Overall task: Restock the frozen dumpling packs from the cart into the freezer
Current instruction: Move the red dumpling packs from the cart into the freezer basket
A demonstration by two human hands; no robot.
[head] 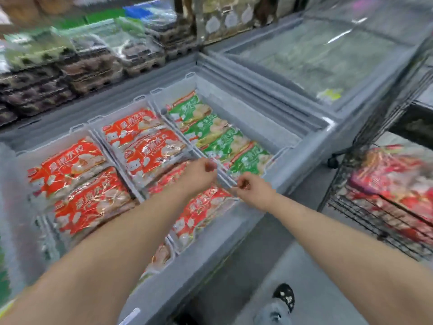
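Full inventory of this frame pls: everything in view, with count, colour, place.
open freezer: one, grey, centre
red dumpling packs: at least six, red, left and middle freezer bins
green dumpling packs: four, green, right bin
glass-lidded freezer: one, grey, closed, far right
clear trays: many, dark contents, stacked behind the open freezer
cart: one, black wire, right edge
packs on cart: count unclear, red-pink, blurred
shoe: one, black and white, floor
left hand: fingers curled, over middle bin, grip unclear
right hand: fingers curled, near front rim, grip unclear
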